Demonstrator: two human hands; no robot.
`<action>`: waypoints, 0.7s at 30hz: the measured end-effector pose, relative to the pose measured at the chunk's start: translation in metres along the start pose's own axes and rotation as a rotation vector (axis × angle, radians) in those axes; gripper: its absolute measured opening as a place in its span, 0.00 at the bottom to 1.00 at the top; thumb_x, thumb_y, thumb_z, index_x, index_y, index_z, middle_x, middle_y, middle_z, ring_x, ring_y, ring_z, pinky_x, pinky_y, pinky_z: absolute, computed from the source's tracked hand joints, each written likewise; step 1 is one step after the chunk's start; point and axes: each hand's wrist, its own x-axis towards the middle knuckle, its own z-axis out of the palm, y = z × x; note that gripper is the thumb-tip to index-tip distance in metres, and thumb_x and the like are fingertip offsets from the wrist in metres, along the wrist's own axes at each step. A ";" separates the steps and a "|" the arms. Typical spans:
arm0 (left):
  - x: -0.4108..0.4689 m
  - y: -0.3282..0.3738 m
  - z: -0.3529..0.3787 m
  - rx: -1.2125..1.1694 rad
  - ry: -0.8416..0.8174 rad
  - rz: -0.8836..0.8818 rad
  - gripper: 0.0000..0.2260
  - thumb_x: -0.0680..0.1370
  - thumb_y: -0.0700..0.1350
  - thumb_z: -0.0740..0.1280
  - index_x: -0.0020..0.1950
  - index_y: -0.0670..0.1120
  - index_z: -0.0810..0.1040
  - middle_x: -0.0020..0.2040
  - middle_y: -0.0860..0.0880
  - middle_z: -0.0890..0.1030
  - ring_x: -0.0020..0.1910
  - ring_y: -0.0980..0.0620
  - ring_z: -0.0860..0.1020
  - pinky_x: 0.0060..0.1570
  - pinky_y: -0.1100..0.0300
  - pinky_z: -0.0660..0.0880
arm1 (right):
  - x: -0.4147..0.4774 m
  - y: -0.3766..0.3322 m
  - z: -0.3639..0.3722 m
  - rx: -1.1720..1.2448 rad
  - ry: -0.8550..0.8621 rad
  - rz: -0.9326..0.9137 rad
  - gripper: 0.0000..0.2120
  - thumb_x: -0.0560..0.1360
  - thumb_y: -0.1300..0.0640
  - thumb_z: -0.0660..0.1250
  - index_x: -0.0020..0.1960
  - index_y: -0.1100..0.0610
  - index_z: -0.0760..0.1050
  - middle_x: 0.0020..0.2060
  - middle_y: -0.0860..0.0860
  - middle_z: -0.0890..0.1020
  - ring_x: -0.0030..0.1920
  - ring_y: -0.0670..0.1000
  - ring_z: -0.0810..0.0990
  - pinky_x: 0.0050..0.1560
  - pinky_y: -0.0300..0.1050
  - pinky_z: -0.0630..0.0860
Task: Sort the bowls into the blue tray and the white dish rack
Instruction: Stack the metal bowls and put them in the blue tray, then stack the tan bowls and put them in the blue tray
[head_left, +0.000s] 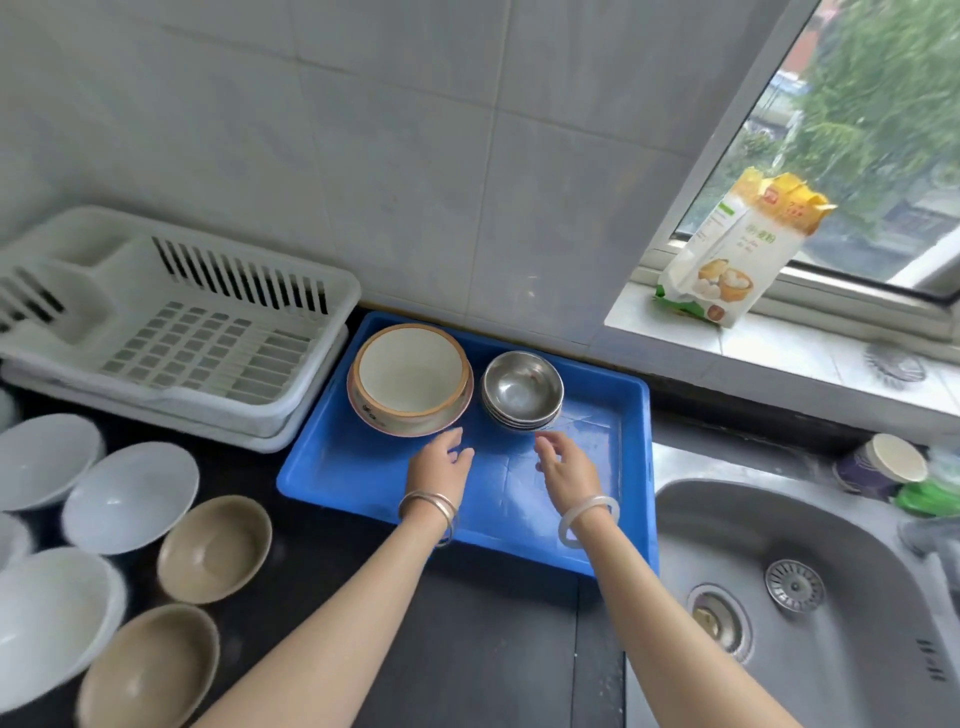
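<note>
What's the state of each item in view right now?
left hand: open, empty, over blue tray
right hand: open, empty
blue tray: holds two stacks
ceramic bowl stack: upright, in tray
steel bowl stack: upright, nested, in tray
white dish rack: empty
white bowls: on counter, unsorted
tan bowls: on counter, unsorted
flour bag: torn open, on sill

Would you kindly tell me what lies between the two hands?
Only bare blue tray floor lies between the left hand and right hand, per the head view.
</note>
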 end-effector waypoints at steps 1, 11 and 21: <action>-0.012 -0.008 -0.007 -0.001 0.028 -0.007 0.17 0.78 0.41 0.62 0.67 0.43 0.71 0.66 0.46 0.75 0.63 0.49 0.76 0.56 0.66 0.67 | -0.011 0.001 0.008 0.034 -0.025 0.002 0.12 0.79 0.53 0.57 0.58 0.55 0.75 0.55 0.56 0.81 0.53 0.56 0.80 0.54 0.50 0.74; -0.129 -0.106 -0.079 -0.275 0.508 -0.220 0.14 0.76 0.37 0.65 0.61 0.43 0.76 0.61 0.46 0.79 0.58 0.49 0.78 0.54 0.63 0.70 | -0.097 -0.007 0.120 0.001 -0.392 -0.061 0.09 0.77 0.52 0.59 0.44 0.51 0.77 0.35 0.45 0.81 0.36 0.48 0.79 0.42 0.42 0.75; -0.180 -0.185 -0.127 -0.266 1.027 -0.482 0.23 0.69 0.33 0.71 0.63 0.41 0.73 0.62 0.35 0.72 0.61 0.40 0.69 0.60 0.49 0.66 | -0.116 -0.050 0.229 -0.165 -0.586 0.011 0.20 0.77 0.49 0.60 0.69 0.50 0.65 0.43 0.49 0.80 0.38 0.47 0.79 0.40 0.43 0.76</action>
